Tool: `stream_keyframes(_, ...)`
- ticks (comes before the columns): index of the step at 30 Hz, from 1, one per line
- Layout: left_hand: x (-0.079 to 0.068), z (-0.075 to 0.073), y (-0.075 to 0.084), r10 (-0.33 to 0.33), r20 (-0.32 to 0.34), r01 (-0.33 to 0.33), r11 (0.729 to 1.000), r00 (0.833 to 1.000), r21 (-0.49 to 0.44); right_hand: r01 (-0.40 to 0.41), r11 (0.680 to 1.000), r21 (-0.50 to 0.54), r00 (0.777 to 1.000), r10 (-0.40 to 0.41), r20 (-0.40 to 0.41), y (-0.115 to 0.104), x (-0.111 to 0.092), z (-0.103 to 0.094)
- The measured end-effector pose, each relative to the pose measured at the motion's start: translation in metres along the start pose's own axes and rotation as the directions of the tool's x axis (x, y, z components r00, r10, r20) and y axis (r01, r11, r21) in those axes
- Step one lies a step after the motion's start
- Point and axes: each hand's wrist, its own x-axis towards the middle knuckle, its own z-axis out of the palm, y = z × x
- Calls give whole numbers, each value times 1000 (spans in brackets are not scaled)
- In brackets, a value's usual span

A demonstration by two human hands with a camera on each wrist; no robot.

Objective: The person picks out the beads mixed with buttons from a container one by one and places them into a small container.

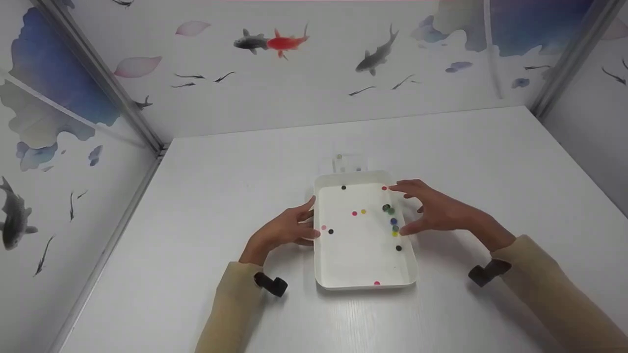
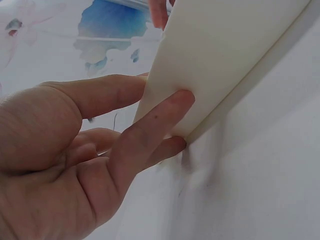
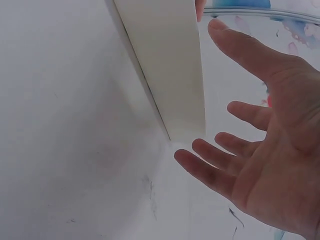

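Note:
A shallow white tray (image 1: pixel 358 264) stands on the table, with several small round bead-like pieces in black, pink, yellow, blue and green scattered inside. My left hand (image 1: pixel 290 226) is at its left side. In the left wrist view that hand's thumb goes over the rim and its fingers press on the outer wall (image 2: pixel 200 60), pinching it. My right hand (image 1: pixel 439 208) is spread beside the right edge, holding nothing. From the right wrist, the fingers (image 3: pixel 210 175) show apart from the tray wall (image 3: pixel 165 60).
Just behind the tray lies a small clear container (image 1: pixel 350 163) with a few tiny pieces. White panels (image 1: pixel 314 103) printed with fish and petals enclose the table (image 1: pixel 235 166) at the back and sides. Both wrists carry a black camera strap (image 1: pixel 490 271).

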Motion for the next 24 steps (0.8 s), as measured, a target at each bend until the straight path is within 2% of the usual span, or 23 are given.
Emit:
stream_keyframes(8, 0, 0, 1, -18, -6, 18, 1000, 1000, 5, -39, 997, 68, 996, 33, 83, 4, -2, -1)
stream_keyframes(17, -1, 0, 3, -32, -13, 32, 999, 999, 10, -62, 995, 74, 986, 49, 157, 6, -3, -1)
stream_keyframes(24, -1, 0, 2, -23, -9, 23, 1000, 1000, -1, -30, 996, 90, 977, 10, 213, 7, -3, -6)
